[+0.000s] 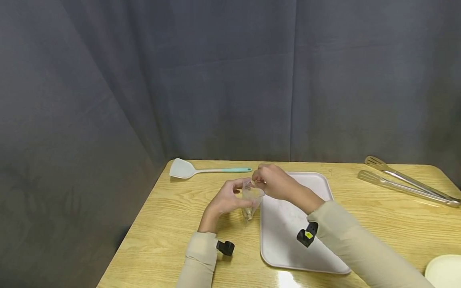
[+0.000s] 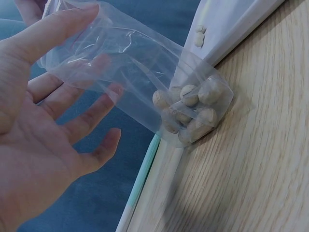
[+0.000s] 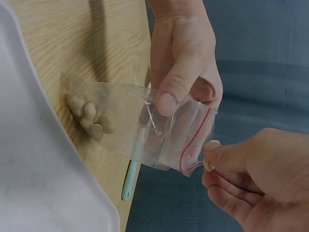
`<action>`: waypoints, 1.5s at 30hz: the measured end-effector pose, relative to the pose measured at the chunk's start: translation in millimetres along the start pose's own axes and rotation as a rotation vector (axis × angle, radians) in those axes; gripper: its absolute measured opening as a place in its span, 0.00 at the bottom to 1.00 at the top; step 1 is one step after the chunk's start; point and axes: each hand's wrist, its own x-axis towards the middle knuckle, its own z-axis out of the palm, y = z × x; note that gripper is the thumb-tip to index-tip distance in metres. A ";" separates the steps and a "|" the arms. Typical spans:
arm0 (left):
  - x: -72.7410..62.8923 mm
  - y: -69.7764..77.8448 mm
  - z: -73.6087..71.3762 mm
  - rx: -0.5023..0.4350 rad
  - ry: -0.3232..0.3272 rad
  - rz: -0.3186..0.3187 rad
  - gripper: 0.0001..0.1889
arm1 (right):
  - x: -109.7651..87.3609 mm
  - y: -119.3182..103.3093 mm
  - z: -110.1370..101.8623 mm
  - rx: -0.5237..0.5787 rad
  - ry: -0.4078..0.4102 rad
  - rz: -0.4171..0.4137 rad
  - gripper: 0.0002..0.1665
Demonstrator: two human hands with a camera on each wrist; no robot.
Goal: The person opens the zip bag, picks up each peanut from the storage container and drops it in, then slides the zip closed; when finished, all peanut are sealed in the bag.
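The wooden table (image 1: 173, 240) stands before a dark grey curtain (image 1: 216, 80), and on it, toward the near edge and a little right of the middle, lies a pale tray (image 1: 288, 240). Near the far edge on the left side rests a white spatula (image 1: 183, 169) with a green handle, near the far right corner a pair of metal tongs (image 1: 407, 182), and at the near right corner I see part of a pale round plate (image 1: 444, 272). Just beside the left edge of the tray, the person holds up a small clear zip bag (image 2: 140, 72) with its bottom close to the table. The left hand (image 1: 227, 198) supports the bag with the thumb pressing on the film and the other fingers spread quite loosely behind it. The right hand (image 1: 271, 180) has its fingers curled and pinches the open mouth with the red strip (image 3: 193, 145). Some round pale nuts (image 2: 190, 113) sit together in the bottom corner, and two small pieces (image 2: 199, 36) lie on the tray. I think the bag is very light, soft and a little slippery, so it will fold easily; it is better to take it at the stiffer zip edge, because the nuts make the bottom hang and swing.
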 end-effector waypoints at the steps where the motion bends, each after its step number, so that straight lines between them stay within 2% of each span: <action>1: -1.4 6.2 -0.4 0.003 -0.005 -0.001 0.32 | -0.3 -0.1 -0.7 0.000 -0.002 0.005 0.05; 3: -4.4 18.6 -1.4 0.011 -0.012 0.002 0.31 | -0.7 -0.5 -2.4 0.001 -0.007 0.010 0.05; 11: -3.0 19.2 -1.0 0.008 -0.015 0.012 0.30 | 0.5 -4.7 -4.5 0.010 0.002 0.016 0.04; 15: -1.2 12.0 -0.8 -0.003 -0.020 0.001 0.31 | 1.3 -5.0 -3.3 0.016 0.003 0.003 0.03; 19: 4.4 -7.1 0.8 -0.007 -0.017 -0.002 0.32 | 0.0 1.0 -5.1 -0.003 -0.006 0.011 0.05; 22: 8.0 -18.4 1.7 -0.007 -0.009 -0.002 0.33 | -2.8 10.5 -9.3 -0.019 -0.012 0.047 0.07; 27: 9.2 -21.0 1.4 0.019 0.005 -0.019 0.35 | -12.9 40.7 -11.6 -0.033 -0.022 0.166 0.05; 29: 9.0 -20.3 1.4 0.033 0.008 -0.022 0.35 | -19.1 56.6 -8.5 -0.058 -0.038 0.214 0.02; 35: 4.8 -20.4 2.0 0.034 0.000 -0.022 0.36 | -40.0 91.7 10.3 -0.094 -0.119 0.315 0.08; 40: 3.9 -22.7 1.8 0.033 0.007 -0.028 0.36 | -50.1 103.2 24.4 -0.103 -0.158 0.325 0.14; 45: 3.2 -25.3 -0.2 0.038 0.018 -0.021 0.35 | -52.0 105.4 33.3 -0.112 -0.161 0.360 0.14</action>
